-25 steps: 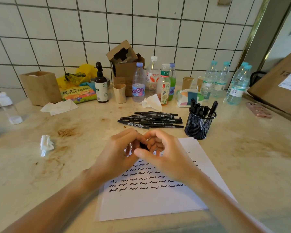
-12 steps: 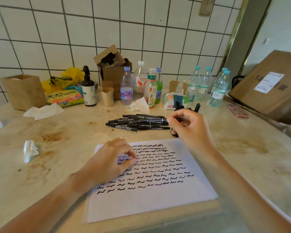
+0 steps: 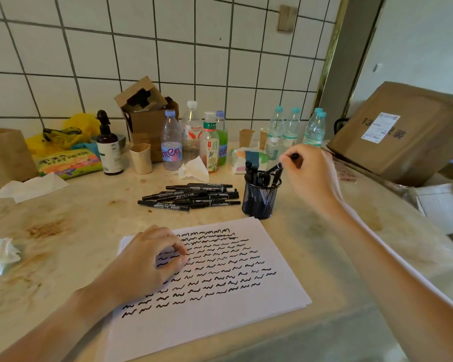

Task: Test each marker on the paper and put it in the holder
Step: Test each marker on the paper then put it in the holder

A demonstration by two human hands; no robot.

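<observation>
**A:** Your right hand [image 3: 311, 176] is up by the rim of the mesh holder [image 3: 260, 197], fingers [image 3: 289, 159] curled round a black marker [image 3: 279, 166] whose lower end already points down among the ones standing inside. How do you plan to let go?

**B:** Just drop it?

**A:** Better to lower it first. The holder looks light and nearly full at the top, so steer the tip into a gap between the standing markers, then loosen your grip only when the barrel leans on the rim or its neighbours. Keep your knuckles off the mesh, or you may tip the whole thing.

**B:** And my other hand?

**A:** Your left hand [image 3: 152, 259] rests on the paper [image 3: 246, 304], fingers loosely bent, holding nothing; the tips sit on the sheet among the squiggles. Leave it there, it pins the sheet for the next test.

**B:** What comes after?

**A:** The untested pile of markers [image 3: 191, 195] lies on the worktop [image 3: 63, 231] just left of the holder. Take the nearest one by its barrel so the others don't roll. There's bare paper below the last row of marks.
</observation>
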